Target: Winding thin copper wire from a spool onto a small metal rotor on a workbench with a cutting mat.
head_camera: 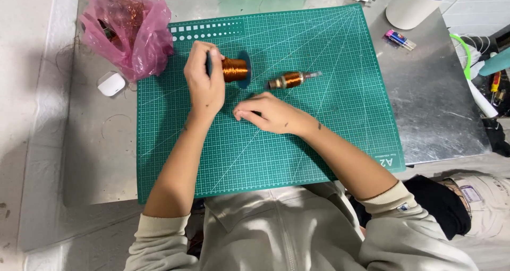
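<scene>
Grey metal tabletop (435,111), seen from above, carrying a green gridded cutting mat (297,143) across its middle. Off the mat's far left corner, a crumpled pink plastic bag (133,32) with copper-coloured wire showing through it. At the far right edge, a white cylinder (406,10), only partly in view. Over the mat's middle, left hand (204,85) closed around one end of a spool of copper wire (235,69), gripping it on its side, dark flange facing right. Right hand (268,113) lying low on the mat just right of the left wrist, fingers curled and pressed down on something small and dark; cannot tell what it is or whether it is truly gripped. Just beyond the right hand, apart from it, a small copper-wound coil on a shaft (291,80) lying flat on the mat. Left of the mat, below the bag, a small white rounded case (111,84). Near the cylinder, a small pink and blue lighter-like item (399,39).
</scene>
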